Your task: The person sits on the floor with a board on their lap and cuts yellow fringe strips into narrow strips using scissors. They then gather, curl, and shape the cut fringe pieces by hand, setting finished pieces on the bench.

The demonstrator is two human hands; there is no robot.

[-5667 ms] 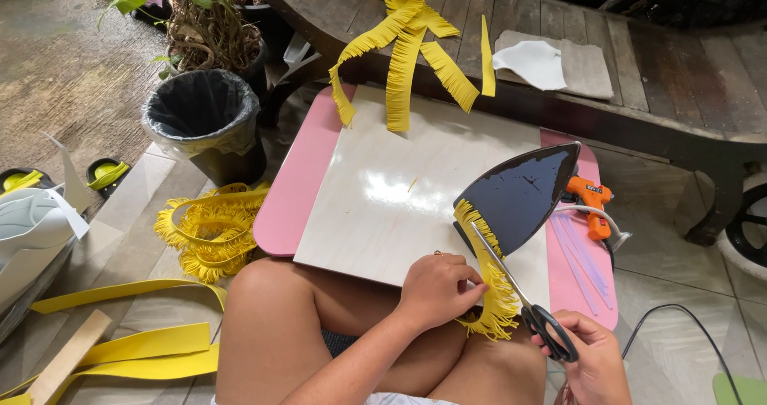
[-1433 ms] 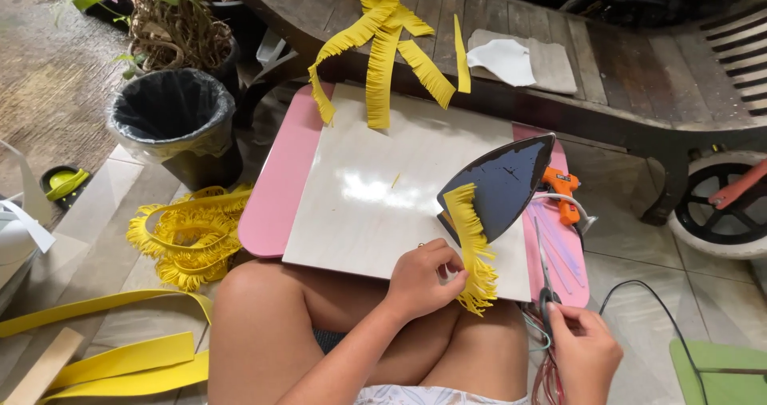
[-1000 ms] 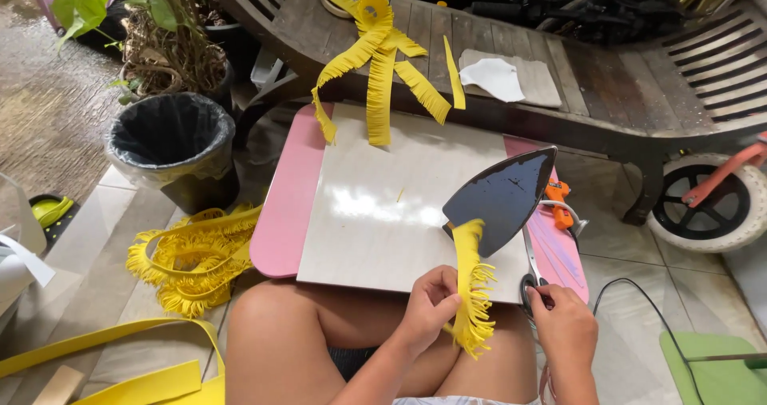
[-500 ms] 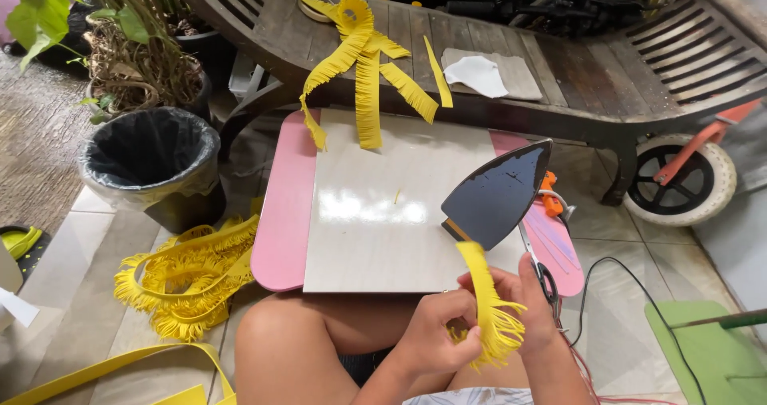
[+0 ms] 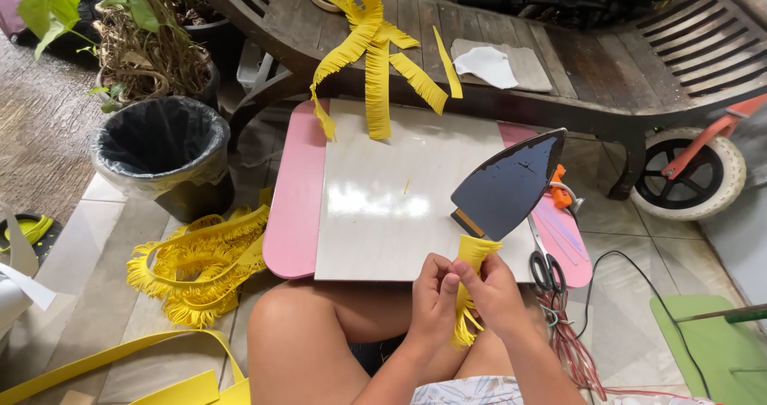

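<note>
My left hand [image 5: 434, 297] and my right hand [image 5: 497, 291] both pinch a yellow fringed strip [image 5: 470, 271] that hangs down between them at the near edge of a white board [image 5: 383, 189]. The strip's top meets the narrow end of a dark blue pointed foam shape [image 5: 509, 184], which stands tilted above the board's right side. The board rests on a pink table [image 5: 289, 197] over my bare knees. Scissors [image 5: 546, 266] lie on the pink table just right of my right hand.
A pile of yellow fringe [image 5: 200, 261] lies on the floor at left beside a black-lined bin [image 5: 164, 145]. More fringed strips [image 5: 371, 53] drape off a wooden bench [image 5: 575, 61]. An orange glue gun [image 5: 562, 196], red cable [image 5: 575, 357] and a wheel [image 5: 691, 177] are at right.
My right hand left the scissors on the table and joined the left on the fringe. The dark shape rose more upright and the strip now hangs bunched between both hands.
</note>
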